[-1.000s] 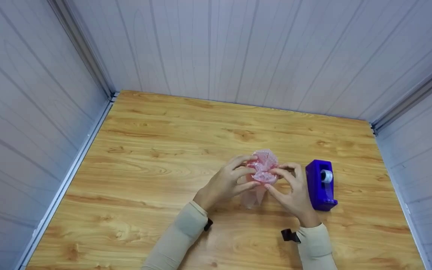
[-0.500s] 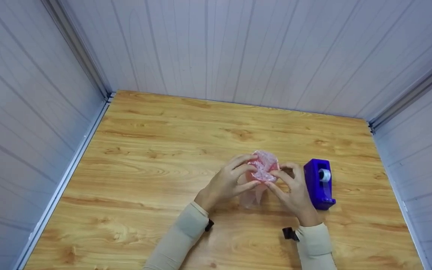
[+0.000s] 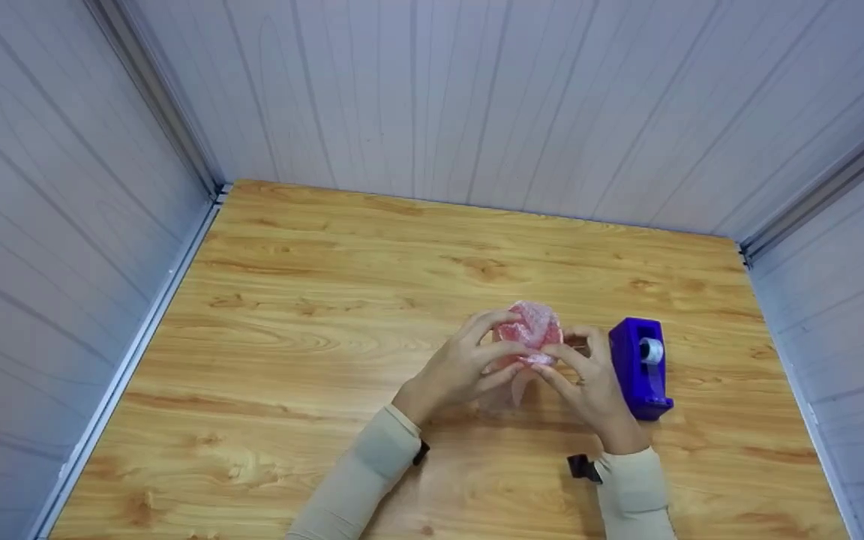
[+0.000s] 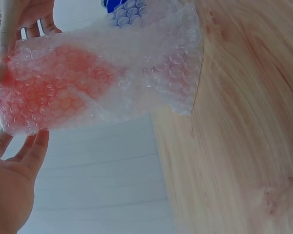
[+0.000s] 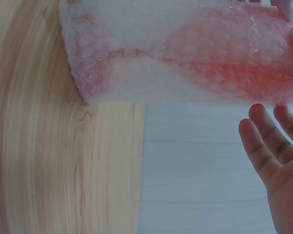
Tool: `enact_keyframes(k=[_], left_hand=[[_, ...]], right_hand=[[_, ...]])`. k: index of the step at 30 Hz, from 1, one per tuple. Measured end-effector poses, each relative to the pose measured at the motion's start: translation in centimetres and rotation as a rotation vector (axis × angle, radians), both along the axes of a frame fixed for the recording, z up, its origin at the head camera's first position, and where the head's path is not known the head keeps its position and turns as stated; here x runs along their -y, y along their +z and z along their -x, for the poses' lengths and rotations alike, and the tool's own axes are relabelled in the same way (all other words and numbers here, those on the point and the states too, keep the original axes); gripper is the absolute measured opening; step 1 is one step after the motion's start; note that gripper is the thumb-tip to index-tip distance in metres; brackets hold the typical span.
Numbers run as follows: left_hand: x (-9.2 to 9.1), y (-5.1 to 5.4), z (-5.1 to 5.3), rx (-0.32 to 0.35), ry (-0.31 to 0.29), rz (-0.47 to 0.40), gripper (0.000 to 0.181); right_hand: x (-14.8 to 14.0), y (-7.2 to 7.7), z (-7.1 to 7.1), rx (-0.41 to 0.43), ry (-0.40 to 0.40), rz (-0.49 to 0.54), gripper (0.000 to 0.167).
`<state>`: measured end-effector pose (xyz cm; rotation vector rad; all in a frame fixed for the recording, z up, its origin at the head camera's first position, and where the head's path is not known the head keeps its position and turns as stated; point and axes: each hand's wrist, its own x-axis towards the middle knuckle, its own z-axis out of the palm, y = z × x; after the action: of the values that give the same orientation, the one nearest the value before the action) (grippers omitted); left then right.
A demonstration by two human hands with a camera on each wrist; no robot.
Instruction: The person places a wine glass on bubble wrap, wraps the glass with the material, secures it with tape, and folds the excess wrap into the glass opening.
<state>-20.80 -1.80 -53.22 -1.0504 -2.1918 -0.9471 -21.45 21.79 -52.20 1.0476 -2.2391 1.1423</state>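
Note:
A bubble-wrapped object (image 3: pixel 541 326) stands upright on the table between both hands. In the left wrist view the bubble wrap (image 4: pixel 136 63) shows a red upper part, a narrower middle and a pinkish wider foot, like a goblet's outline. My left hand (image 3: pixel 451 367) holds its upper end from the left, fingers over the gathered wrap at the top. From the right, my right hand (image 3: pixel 593 382) pinches the wrap's top edge with thumb and index finger. Other fingers of the right hand (image 5: pixel 278 141) lie beside the wrap in the right wrist view. What lies inside is blurred by the bubbles.
A blue tape dispenser (image 3: pixel 638 367) with a roll of clear tape stands just right of the right hand. The wooden table (image 3: pixel 289 300) is bounded by pale panels (image 3: pixel 432 97) at the back and both sides.
The left hand's fingers have shifted right over the top, and the wrap there has been pressed inward and flattened. The right hand has barely moved. The dispenser stays in place.

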Motion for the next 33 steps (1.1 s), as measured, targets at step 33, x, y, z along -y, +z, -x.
enact_keyframes(k=[33], left_hand=[[0.3,1.3,0.3,-0.157,0.145,0.248,0.048]], right_hand=[[0.7,1.5,-1.2,-0.138,0.046,-0.153,0.028]])
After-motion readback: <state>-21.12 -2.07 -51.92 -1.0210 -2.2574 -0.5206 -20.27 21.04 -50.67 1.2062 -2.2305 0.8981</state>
